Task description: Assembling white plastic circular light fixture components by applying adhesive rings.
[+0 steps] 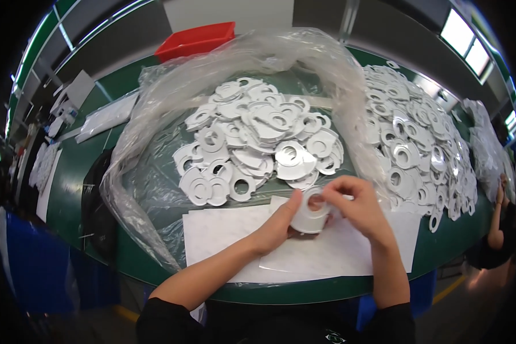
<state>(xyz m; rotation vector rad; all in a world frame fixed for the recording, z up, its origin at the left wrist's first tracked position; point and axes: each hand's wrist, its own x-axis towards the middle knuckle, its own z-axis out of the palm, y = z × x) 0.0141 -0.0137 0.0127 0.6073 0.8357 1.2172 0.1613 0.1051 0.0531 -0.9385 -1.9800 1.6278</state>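
Observation:
My left hand is closed on a white plastic ring part, a flat rounded plate with a large round hole. Its thumb lies along the part's left edge, and the other fingers are mostly hidden underneath. At the part's upper right, my right hand has thumb and forefinger pinched close to the hole's rim. Whatever is between those fingertips is too small to make out. White paper sheets lie on the table under both hands. Just beyond them rises a pile of similar white ring parts.
Bunched clear plastic film surrounds the pile. A second, larger heap of white parts covers the table's right side. A red bin stands at the back on the green table. Another person's arm shows at far right.

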